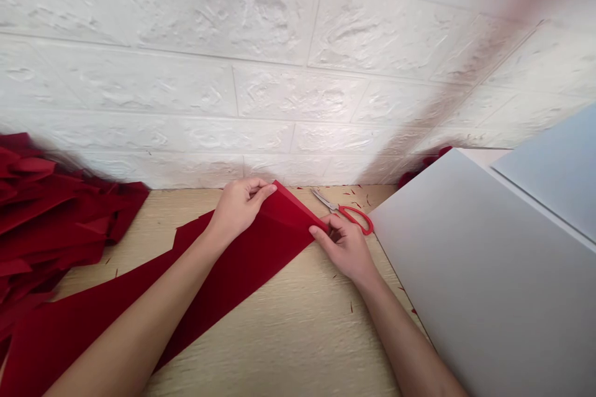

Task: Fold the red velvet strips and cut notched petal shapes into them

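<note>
A long strip of dark red felt (242,260) lies diagonally across the wooden table (298,329), its far end folded over near the wall. My left hand (238,206) pinches the folded end at its far corner, fingers curled on the cloth. My right hand (345,247) grips the near corner of the same fold, thumb on top. Red-handled scissors (347,213) lie on the table just beyond my right hand, blades pointing left; the hand does not hold them.
A heap of cut red felt pieces (51,217) is piled at the left against the white brick wall (261,74). Grey boards (484,285) cover the right side of the table. Small red scraps (358,189) are scattered near the scissors.
</note>
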{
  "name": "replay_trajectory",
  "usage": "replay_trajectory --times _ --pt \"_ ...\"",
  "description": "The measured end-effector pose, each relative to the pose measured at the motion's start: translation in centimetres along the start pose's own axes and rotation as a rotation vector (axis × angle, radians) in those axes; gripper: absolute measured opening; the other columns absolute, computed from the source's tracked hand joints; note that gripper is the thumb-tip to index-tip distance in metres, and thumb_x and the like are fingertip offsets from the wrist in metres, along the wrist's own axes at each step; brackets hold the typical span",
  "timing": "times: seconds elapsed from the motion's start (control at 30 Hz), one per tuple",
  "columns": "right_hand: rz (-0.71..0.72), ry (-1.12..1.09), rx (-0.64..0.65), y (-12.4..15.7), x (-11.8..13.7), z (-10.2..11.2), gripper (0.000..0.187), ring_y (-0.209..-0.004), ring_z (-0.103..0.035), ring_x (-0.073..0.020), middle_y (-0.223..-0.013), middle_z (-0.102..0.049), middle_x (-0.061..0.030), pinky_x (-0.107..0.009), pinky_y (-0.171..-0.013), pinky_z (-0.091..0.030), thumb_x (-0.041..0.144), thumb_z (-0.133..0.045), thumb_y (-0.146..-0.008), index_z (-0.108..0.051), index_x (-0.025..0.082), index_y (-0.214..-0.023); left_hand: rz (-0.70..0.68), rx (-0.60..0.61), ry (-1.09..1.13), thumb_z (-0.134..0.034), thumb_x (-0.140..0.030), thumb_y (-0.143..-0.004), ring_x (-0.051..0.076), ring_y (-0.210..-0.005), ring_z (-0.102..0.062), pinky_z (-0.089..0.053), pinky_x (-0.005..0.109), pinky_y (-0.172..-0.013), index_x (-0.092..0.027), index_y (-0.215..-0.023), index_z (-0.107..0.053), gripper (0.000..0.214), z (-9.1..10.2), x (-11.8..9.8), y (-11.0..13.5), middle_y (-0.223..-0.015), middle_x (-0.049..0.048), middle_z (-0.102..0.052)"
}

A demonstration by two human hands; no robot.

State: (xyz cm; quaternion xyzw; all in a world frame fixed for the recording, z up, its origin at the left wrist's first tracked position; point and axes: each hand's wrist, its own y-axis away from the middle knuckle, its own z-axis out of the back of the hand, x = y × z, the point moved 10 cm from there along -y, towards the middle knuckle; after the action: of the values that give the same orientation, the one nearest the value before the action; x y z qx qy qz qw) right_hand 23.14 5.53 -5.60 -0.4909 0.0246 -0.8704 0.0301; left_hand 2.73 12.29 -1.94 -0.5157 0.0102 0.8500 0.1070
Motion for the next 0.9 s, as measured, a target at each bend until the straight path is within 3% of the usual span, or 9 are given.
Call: replay_trajectory --times 0.17,0.37,0.6,0.9 --pt "0.045 0.034 0.017 -0.1 0.3 -0.2 0.03 -0.059 -0.05 -0.015 -0.066 -0.061 -0.0015 -0.027 -0.053 -0.037 0.045 -0.062 -0.089 -0.065 0.019 -0.074 -0.023 0.013 0.032 -0.057 -0.05 -0.092 0.015 -0.062 -0.06 -0.041 0.026 -0.058 -0.018 -0.08 -0.071 0.037 -0.1 0.3 0.0 -0.071 0.0007 -0.071" --pt "0.037 0.01 0.041 -0.2 0.2 -0.3 0.036 -0.063 -0.051 -0.016 -0.069 -0.062 -0.0029 -0.028 -0.057 -0.038 0.046 -0.055 -0.094 -0.066 0.018 -0.076 -0.012 0.243 0.168 -0.065 -0.047 -0.088 0.016 -0.078 -0.068 -0.049 0.024 -0.068 -0.022 -0.09 -0.075 0.027 -1.0 0.7 -0.1 -0.091 0.0007 -0.076" --pt "0.059 0.035 0.041 -0.1 0.6 -0.3 0.038 -0.06 -0.047 -0.0145 -0.065 -0.058 -0.0008 -0.027 -0.057 -0.035 0.046 -0.052 -0.094 -0.064 0.018 -0.072 -0.035 0.136 0.029 -0.063 -0.049 -0.088 0.012 -0.062 -0.057 -0.04 0.024 -0.057 -0.019 -0.075 -0.071 0.034 0.2 0.7 -0.3 -0.07 -0.0009 -0.068" --pt "0.049 0.104 0.052 -0.2 0.9 -0.3 0.04 -0.061 -0.049 -0.0153 -0.065 -0.059 -0.0015 -0.027 -0.058 -0.036 0.046 -0.048 -0.096 -0.065 0.018 -0.073 -0.074 0.09 -0.021 -0.062 -0.05 -0.088 0.013 -0.061 -0.054 -0.038 0.026 -0.058 -0.019 -0.071 -0.069 0.037 0.3 0.3 -0.5 -0.067 -0.0007 -0.065"
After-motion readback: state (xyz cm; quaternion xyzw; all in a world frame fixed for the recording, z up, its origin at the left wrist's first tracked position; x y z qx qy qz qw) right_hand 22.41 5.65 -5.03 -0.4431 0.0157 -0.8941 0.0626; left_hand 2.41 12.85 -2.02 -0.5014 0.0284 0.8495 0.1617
